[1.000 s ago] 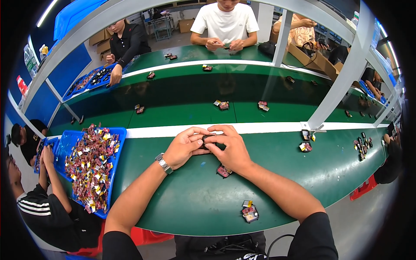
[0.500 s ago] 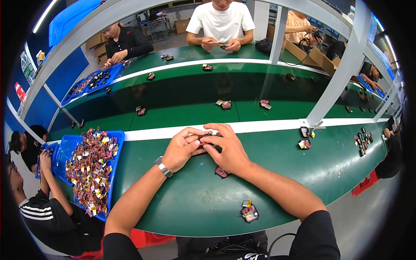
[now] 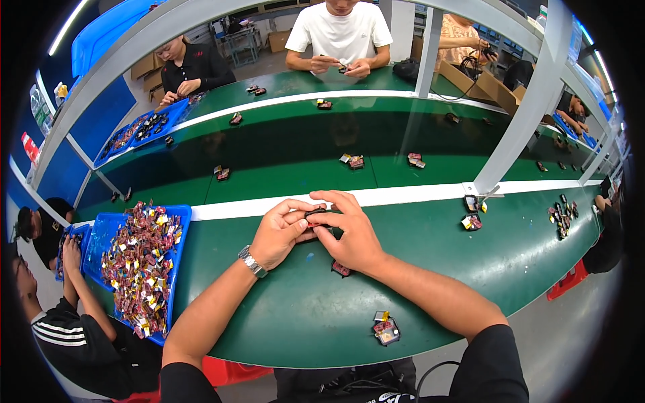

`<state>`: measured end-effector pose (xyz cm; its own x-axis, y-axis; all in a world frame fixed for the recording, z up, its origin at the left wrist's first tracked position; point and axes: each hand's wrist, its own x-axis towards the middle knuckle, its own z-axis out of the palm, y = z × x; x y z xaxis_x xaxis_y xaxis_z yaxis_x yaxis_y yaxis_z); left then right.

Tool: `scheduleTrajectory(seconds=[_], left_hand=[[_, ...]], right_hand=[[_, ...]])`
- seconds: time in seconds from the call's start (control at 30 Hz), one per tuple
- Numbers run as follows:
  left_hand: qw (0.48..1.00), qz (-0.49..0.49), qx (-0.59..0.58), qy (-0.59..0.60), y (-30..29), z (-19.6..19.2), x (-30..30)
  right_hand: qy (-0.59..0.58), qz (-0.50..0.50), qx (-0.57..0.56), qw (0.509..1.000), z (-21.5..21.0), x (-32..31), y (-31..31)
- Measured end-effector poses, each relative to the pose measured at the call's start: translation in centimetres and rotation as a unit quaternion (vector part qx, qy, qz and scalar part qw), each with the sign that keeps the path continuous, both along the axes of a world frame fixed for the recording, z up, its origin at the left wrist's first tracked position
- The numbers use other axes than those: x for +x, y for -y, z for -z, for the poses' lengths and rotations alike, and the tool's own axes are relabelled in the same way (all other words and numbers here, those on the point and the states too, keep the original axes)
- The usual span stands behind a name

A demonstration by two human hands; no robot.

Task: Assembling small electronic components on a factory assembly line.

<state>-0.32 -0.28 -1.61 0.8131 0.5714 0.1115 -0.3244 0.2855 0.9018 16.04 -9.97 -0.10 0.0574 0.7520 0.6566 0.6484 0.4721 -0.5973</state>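
Note:
Both my hands meet above the green bench, around a small black plastic casing [image 3: 314, 213] with a bit of red showing; most of it is hidden by fingers. My left hand [image 3: 275, 235], below a metal-band watch, pinches it from the left. From the right, my right hand [image 3: 353, 235] presses thumb and fingers against it. Partly covered by the right hand, a small unit with a red circuit board [image 3: 341, 268] lies on the bench. Nearer to me is another open unit [image 3: 385, 331] with a red board and a yellow-and-white piece.
At left, a blue tray [image 3: 186, 232] holds a heap of red circuit boards with yellow and white parts. More units [image 3: 471, 220] and a black cluster [image 3: 563, 216] lie to the right. Past a white rail [image 3: 403, 196], a green belt [image 3: 289, 181] carries scattered units. Grey frame posts [image 3: 521, 121] rise there. Co-workers sit around.
Units on the green belt have shifted slightly to the right. My hands stay around the casing, with only small finger movement.

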Motion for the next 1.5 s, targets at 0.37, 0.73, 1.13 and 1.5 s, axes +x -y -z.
scheduleTrajectory(seconds=[0.37, 0.73, 1.13, 1.5], left_hand=[[0.999, -0.032, -0.003, -0.037, 0.1, -0.6, 0.4], [0.996, -0.042, -0.017, -0.074, 0.3, -0.6, 0.3], [0.996, -0.04, -0.005, -0.083, 0.5, -0.4, 0.5], [0.993, -0.098, 0.021, -0.063, 0.3, -0.2, 0.9]], right_hand=[[0.087, 0.039, 0.065, 0.993, -0.6, 0.4, -0.6], [0.153, 0.064, 0.082, 0.983, -0.4, 0.2, -0.6], [0.218, 0.091, 0.113, 0.965, 0.2, 0.2, -0.7], [-0.077, 0.007, -0.032, 0.996, -0.2, 0.1, -0.7]])
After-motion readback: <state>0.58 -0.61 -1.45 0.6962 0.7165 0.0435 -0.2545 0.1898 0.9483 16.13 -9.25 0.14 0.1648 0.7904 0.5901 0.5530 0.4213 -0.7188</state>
